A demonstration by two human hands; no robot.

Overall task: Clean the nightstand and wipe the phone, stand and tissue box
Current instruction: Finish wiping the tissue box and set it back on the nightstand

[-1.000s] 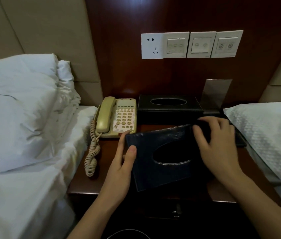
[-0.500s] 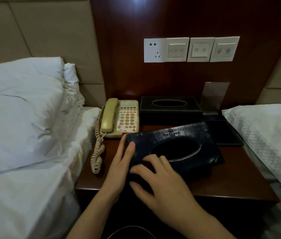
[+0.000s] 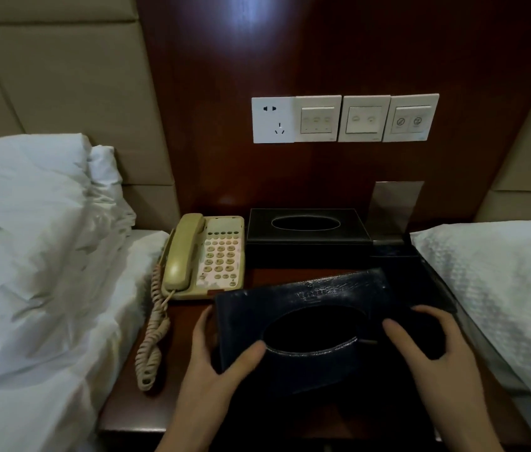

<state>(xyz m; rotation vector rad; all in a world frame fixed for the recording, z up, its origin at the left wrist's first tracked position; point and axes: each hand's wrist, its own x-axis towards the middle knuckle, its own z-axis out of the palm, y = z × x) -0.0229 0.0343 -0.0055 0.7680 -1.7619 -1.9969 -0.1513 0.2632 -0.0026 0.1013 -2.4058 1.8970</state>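
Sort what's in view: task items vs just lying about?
Job:
nightstand
phone
stand
tissue box at the back
blue box cover, gripped by left hand and right hand

Lying about:
pillows
wall switches
headboard

Clearance as I read it: bare nightstand (image 3: 133, 409) top lies open front-left, edged by the phone cord (image 3: 153, 334). The rear is blocked by telephone (image 3: 212, 256), black tissue box (image 3: 306, 236) and metal stand (image 3: 394, 207). Pillows (image 3: 29, 239) crowd both flanks.
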